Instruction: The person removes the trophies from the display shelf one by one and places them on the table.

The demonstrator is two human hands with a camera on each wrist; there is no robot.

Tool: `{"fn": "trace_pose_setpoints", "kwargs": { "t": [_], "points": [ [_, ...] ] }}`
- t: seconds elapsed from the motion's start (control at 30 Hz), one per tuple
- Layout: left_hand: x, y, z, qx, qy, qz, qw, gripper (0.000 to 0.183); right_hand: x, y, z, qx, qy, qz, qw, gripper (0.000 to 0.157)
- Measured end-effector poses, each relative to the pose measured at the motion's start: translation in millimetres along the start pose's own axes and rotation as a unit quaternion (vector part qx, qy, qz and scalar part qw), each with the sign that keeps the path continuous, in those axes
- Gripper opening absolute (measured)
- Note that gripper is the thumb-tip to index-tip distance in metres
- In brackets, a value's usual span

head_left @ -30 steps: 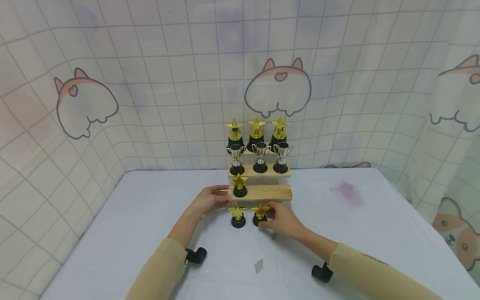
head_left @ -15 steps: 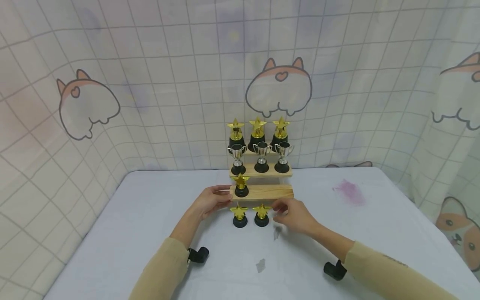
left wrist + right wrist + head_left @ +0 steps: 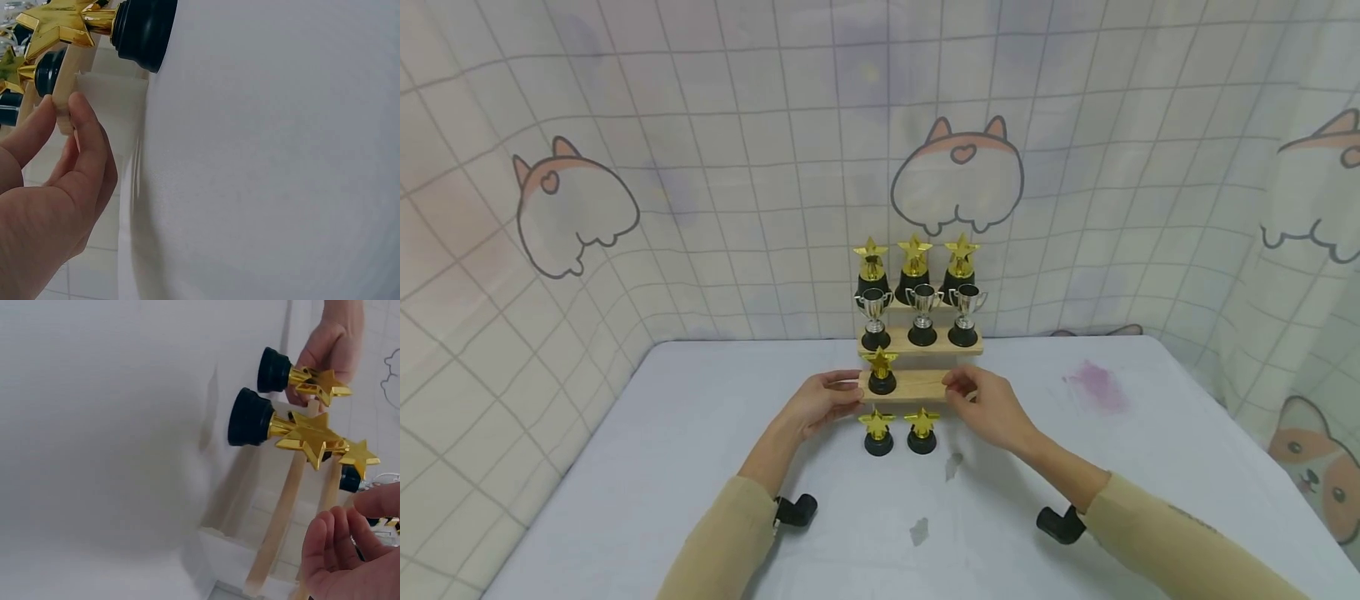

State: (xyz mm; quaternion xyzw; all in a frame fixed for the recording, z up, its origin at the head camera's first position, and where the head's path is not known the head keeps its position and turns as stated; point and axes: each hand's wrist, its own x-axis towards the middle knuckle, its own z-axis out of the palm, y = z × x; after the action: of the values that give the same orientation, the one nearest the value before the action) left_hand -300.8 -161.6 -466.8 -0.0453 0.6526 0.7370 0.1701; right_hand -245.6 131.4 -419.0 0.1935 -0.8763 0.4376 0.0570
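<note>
In the head view my left hand (image 3: 820,406) pinches the left end of the lowest wooden shelf board (image 3: 921,385). The left wrist view shows thumb and fingers on the board's two faces. A gold star trophy (image 3: 882,372) with a black base stands on that board near its left end. Two more star trophies, a left one (image 3: 878,432) and a right one (image 3: 922,431), stand upright on the table in front. My right hand (image 3: 992,408) is at the board's right end, covering it. Its fingers are loosely bent, with nothing visible between them; contact with the board cannot be told.
Behind, three silver cups (image 3: 923,315) line the middle shelf (image 3: 917,340), and three larger star trophies (image 3: 914,268) stand on the top one. A white cloth covers the table (image 3: 1075,467). A grid-patterned curtain (image 3: 737,208) hangs behind.
My right hand has let go of the right-hand front star trophy, drawn off to the right, then moved up to the board's right end. The left hand keeps its hold.
</note>
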Motion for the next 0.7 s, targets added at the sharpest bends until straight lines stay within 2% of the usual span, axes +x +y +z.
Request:
{"fn": "trace_pose_setpoints", "kwargs": {
  "t": [0.43,0.7],
  "points": [
    [-0.6,0.2,-0.6,-0.003,-0.005,0.002,1.0,0.051,28,-19,14.3,0.044,-0.009,0.03,0.999,0.028],
    [-0.5,-0.2,-1.9,0.0,-0.007,0.003,1.0,0.051,43,-25,27.5,0.065,-0.023,0.082,0.994,0.035]
  ]
}}
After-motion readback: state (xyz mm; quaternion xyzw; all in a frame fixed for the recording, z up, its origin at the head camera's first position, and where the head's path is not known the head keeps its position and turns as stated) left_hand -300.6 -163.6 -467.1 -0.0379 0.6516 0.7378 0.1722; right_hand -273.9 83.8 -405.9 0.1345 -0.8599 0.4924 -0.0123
